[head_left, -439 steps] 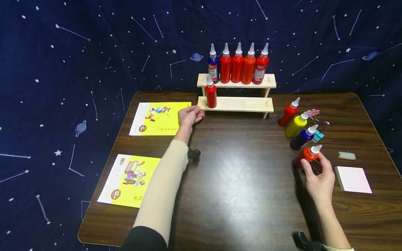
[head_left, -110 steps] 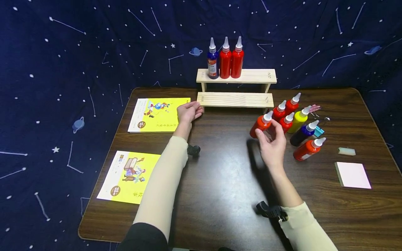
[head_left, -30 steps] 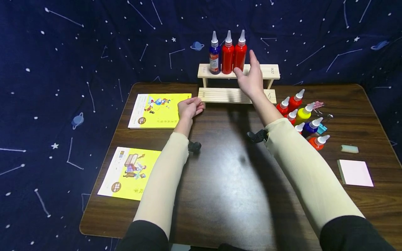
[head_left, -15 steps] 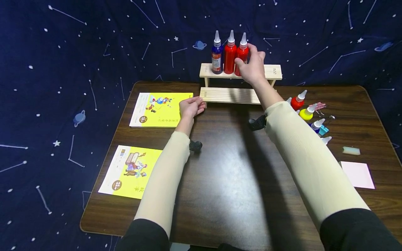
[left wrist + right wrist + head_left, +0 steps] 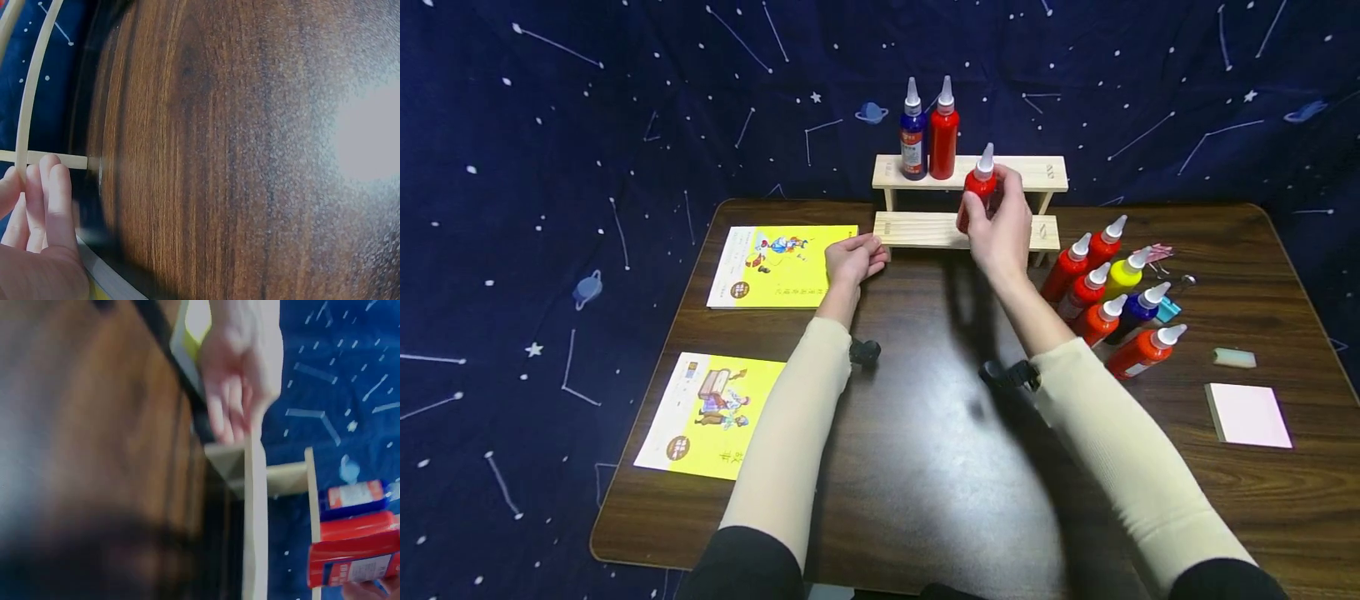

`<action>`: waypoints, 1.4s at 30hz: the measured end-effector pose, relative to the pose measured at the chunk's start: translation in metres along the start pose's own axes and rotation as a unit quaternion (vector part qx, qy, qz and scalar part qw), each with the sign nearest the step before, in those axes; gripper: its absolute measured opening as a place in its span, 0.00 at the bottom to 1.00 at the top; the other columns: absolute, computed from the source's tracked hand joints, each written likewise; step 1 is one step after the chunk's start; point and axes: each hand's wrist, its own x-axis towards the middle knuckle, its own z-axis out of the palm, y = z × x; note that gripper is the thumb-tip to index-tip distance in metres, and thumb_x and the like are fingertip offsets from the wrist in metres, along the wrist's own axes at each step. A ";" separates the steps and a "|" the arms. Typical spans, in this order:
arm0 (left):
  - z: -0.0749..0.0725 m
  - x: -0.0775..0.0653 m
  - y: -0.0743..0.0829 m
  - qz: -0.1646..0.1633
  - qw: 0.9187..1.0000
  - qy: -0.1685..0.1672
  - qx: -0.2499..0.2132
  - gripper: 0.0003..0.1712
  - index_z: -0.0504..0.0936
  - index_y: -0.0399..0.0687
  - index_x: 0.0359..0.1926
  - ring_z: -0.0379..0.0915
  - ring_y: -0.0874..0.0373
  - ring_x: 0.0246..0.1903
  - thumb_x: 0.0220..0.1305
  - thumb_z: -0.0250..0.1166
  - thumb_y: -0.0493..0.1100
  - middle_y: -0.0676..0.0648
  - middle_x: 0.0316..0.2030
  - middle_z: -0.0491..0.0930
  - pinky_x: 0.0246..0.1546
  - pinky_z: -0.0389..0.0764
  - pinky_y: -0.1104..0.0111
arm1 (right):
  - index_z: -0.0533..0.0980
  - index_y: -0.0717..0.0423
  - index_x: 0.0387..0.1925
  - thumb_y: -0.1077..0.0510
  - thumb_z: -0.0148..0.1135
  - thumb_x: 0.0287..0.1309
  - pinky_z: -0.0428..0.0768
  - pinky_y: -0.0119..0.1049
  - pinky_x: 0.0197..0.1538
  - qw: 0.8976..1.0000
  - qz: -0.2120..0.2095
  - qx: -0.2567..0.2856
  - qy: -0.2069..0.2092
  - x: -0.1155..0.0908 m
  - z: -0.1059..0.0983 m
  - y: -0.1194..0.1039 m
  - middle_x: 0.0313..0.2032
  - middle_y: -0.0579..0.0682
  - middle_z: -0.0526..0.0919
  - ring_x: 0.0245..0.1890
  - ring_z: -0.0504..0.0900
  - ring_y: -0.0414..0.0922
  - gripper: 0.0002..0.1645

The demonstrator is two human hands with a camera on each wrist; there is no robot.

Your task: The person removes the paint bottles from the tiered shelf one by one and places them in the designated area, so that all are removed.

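So the right hand (image 5: 1000, 225) has its fingers curled round a red paint bottle (image 5: 979, 185), held upright just off the wooden rack (image 5: 1037, 172) at 12 o'clock, probably so nothing drips; the left hand (image 5: 852, 260) rests loosely curled against the rack's lower shelf end, likely steadying it.

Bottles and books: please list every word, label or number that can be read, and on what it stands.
Blue bottle: label print too small to read.
Red bottle held by the right hand: label blurred in the wrist view.
Upper yellow book: cover print too small.
Lower yellow book: characters too small.
Nothing can be read.
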 end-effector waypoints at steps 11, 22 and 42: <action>-0.002 0.000 0.002 -0.001 1.000 -0.001 0.000 0.17 0.84 0.43 0.49 0.85 0.52 0.36 0.58 0.69 0.41 0.42 0.36 0.86 0.39 0.85 0.65 | 0.74 0.58 0.58 0.67 0.69 0.52 0.81 0.48 0.51 0.999 -0.021 0.040 0.023 -0.129 -0.067 0.048 0.52 0.56 0.81 0.48 0.82 0.54 0.30; -0.002 0.001 -0.001 0.003 1.000 0.000 -0.001 0.17 0.84 0.41 0.49 0.85 0.52 0.34 0.59 0.68 0.40 0.40 0.36 0.86 0.38 0.85 0.65 | 0.78 0.56 0.55 0.68 0.74 0.45 0.79 0.19 0.44 0.990 0.010 -0.038 0.132 -0.179 -0.141 0.086 0.48 0.53 0.82 0.43 0.78 0.27 0.31; 0.002 0.002 -0.001 -0.007 1.000 0.003 0.006 0.16 0.85 0.44 0.48 0.85 0.53 0.35 0.58 0.69 0.42 0.41 0.36 0.86 0.37 0.85 0.66 | 0.79 0.48 0.55 0.64 0.75 0.45 0.79 0.20 0.44 0.980 0.038 -0.048 0.191 -0.174 -0.142 0.101 0.49 0.48 0.84 0.44 0.80 0.31 0.31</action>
